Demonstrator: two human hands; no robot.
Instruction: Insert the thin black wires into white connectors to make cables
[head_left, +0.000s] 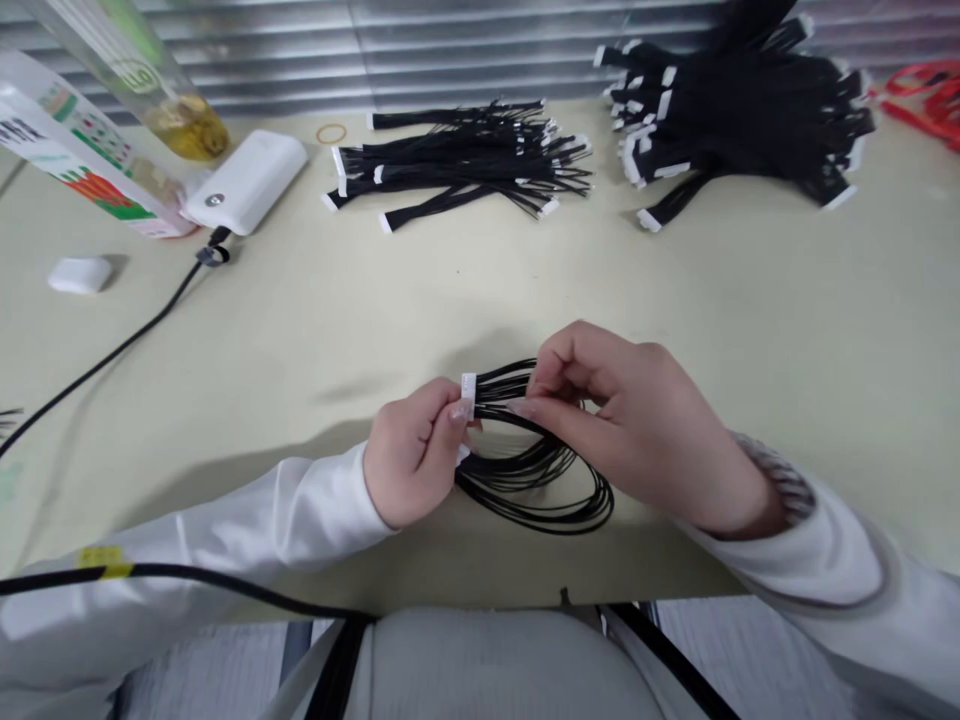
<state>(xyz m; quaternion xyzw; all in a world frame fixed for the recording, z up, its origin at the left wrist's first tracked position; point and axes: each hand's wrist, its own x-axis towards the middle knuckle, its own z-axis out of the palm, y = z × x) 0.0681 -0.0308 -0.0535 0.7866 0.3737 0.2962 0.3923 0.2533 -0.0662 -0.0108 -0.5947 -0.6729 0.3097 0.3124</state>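
Observation:
A looped bundle of thin black wires point(555, 500) hangs between my hands, just above the table near its front edge. My left hand point(415, 450) is closed on a white connector point(469, 392) at one end of the wires, and another bit of white shows below its fingers. With thumb and forefinger pinched, my right hand point(637, 425) holds some of the black wires a little to the right of the connector. The loop curves down and round beneath my right hand. My right fingertips partly hide the wires there.
Black cables with white connectors lie in a pile point(465, 160) at the back middle and a bigger pile point(742, 110) at the back right. A white power bank point(251, 180), bottle point(184, 110), carton point(90, 150) and small white case point(80, 274) stand or lie at left.

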